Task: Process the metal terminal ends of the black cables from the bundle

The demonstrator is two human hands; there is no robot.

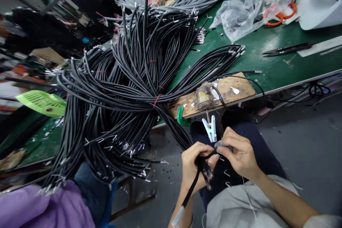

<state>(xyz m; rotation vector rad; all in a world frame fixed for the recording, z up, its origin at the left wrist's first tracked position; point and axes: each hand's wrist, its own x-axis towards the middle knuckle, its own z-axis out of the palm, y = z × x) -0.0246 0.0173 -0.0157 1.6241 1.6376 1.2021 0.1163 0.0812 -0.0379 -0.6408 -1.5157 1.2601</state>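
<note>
My left hand [193,162] is closed around a black cable [191,188], whose whitish-wrapped part hangs down by my wrist. More dark cable ends stick out beneath its fingers. My right hand [239,155] pinches at the cable's tip, where a small greyish piece shows between the fingertips; its exact kind is unclear. Just beyond both hands, a light blue clothespin [210,130] hangs from a metal rod at a wooden board [235,91]. Clear tape wraps a lump [203,97] on that board. A green clamp [182,117] grips the board's edge.
Large bundles of black cables [133,96] with red ties cover the table's left side. Farther right are pliers [287,48], orange-handled scissors [281,16] and a plastic bag [237,17]. A green fan [41,103] stands left. A person in purple [50,206] sits beside me; another works across the table.
</note>
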